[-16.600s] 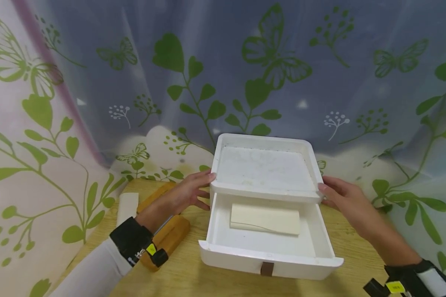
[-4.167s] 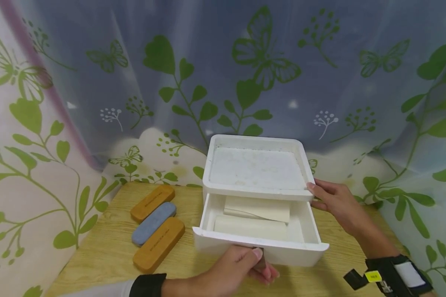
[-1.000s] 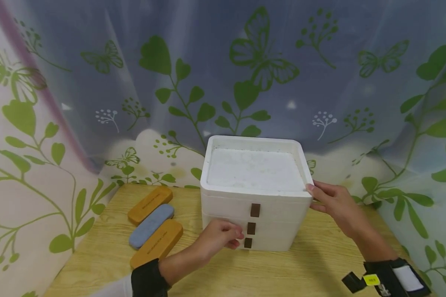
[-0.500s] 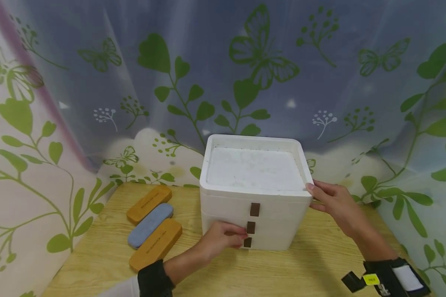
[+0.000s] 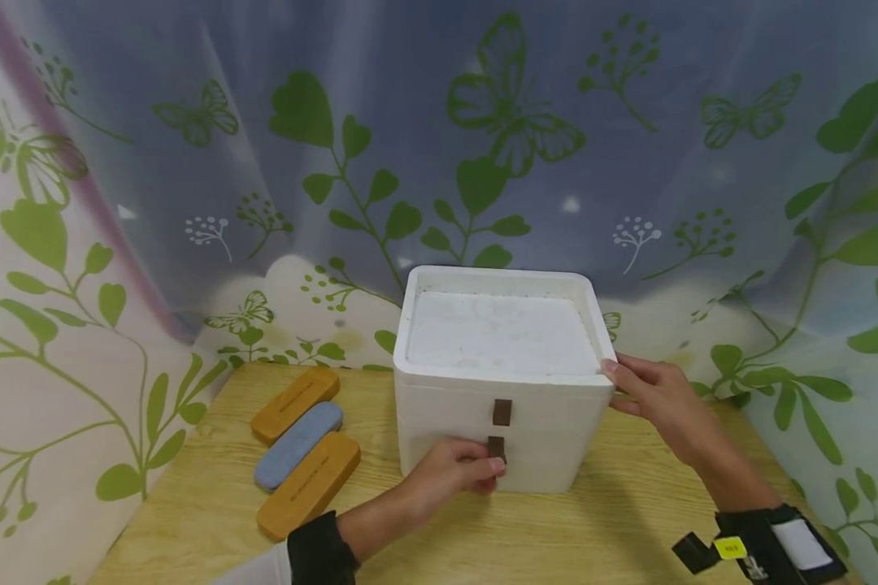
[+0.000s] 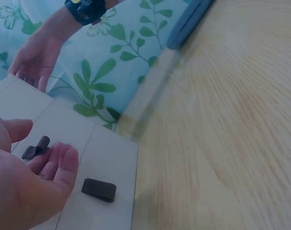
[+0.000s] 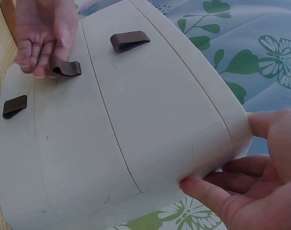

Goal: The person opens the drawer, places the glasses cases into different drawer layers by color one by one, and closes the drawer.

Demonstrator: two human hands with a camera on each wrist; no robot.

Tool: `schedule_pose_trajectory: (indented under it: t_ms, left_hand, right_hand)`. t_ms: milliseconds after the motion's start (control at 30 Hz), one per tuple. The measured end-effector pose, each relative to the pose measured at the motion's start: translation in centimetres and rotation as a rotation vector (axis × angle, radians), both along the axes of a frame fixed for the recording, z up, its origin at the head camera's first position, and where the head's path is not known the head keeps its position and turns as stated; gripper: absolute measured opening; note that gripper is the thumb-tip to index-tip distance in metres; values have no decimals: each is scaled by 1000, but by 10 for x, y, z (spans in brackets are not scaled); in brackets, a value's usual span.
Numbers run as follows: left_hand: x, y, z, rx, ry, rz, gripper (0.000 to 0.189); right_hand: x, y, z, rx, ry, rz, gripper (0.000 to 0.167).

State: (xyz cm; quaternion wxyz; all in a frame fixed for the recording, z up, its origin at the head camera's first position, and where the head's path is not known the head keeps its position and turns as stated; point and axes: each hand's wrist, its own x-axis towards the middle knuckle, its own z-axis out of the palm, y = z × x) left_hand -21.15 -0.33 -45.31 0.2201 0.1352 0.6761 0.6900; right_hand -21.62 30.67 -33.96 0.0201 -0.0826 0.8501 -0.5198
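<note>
Beside illegibly lettered orange cases (image 5: pixel 309 486), left grip (image 5: pixel 449 475) hooks tab (image 5: pixel 496 446) while right grip (image 5: pixel 661 398) holds drawer unit (image 5: pixel 549 435).

The drawer unit (image 5: pixel 505 357) is white, its tabs (image 5: pixel 502 413) brown, the curtain (image 5: pixel 410 106) green-leafed.

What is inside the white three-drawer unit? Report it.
All three drawers are closed, so their contents are covered and cannot be seen. Only the unit's outside shows: recessed top, drawer fronts, brown pull tabs.

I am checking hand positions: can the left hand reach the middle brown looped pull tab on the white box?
Probably yes: the left hand is at the middle tab, with nothing visible between them.
</note>
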Motion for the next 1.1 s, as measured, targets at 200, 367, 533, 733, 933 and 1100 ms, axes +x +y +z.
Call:
schedule_pose_trajectory:
  t_ms: [200, 367, 533, 733, 933, 1100]
  left_hand:
    - [-1, 11, 3, 20, 2, 34, 43]
    - [-1, 14, 3, 10, 25, 68, 38]
    - [-1, 12, 3, 6, 54, 59, 33]
    - [-2, 7, 4, -1, 60, 5, 34]
    - [-1, 3, 5, -28, 88, -42, 36]
    - [2, 2, 6, -44, 94, -56, 35]
  right_hand:
    - [1, 1, 0, -9, 1, 5, 70]
    - [1, 0, 1, -2, 8, 3, 69]
    - [1, -1, 1, -2, 1, -2, 70]
    - [1, -2, 1, 13, -6, -18, 71]
    - [0, -2, 1, 16, -17, -26, 72]
    - [-1, -2, 1, 14, -16, -28, 72]
